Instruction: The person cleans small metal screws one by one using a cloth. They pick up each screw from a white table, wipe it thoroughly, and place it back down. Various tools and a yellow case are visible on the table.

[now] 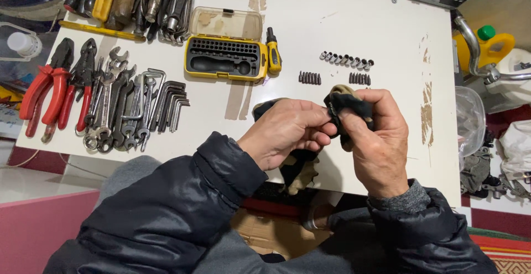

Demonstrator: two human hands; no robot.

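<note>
Above the white worktop (343,8), the right hand (376,141) pinched a dark cloth (349,105) around a small bit, steadied by the left hand (287,130) fingertips pressed together.

Even, fairly bright light is falling from overhead onto the white table (343,25), and shadows under the tools are staying short and soft. Mild glare is showing on the clear lid of the yellow bit case (225,24) (a pale sheen, nothing blown out). The centre is reading sharp; the corners are bending slightly from wide-angle distortion, and the dark jacket sleeves (166,218) are losing detail.
</note>
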